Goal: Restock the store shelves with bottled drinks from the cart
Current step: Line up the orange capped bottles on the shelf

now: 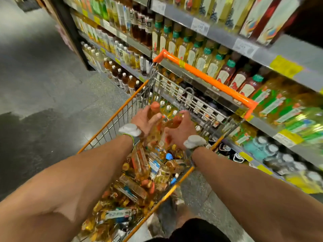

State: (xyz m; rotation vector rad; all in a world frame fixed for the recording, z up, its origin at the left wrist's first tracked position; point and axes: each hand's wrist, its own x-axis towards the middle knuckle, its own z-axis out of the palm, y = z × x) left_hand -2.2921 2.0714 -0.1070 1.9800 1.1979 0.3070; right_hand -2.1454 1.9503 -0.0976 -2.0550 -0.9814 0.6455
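Note:
An orange-framed wire cart (206,76) stands beside the shelves, filled with several amber drink bottles lying in a heap (139,173). Both my arms reach into it. My left hand (144,120) grips an amber bottle with an orange cap (154,109), held upright above the heap. My right hand (180,130) curls round a second amber bottle (173,122) lying tilted beside the first. The two bottles touch between my hands. Grey bands sit on both wrists.
Shelves (244,46) on the right hold rows of yellow, red, green and brown bottled drinks with price tags. Brown white-capped bottles (122,78) fill the low shelf beyond the cart. Grey tiled floor (43,84) spreads to the left. My leg shows below the cart.

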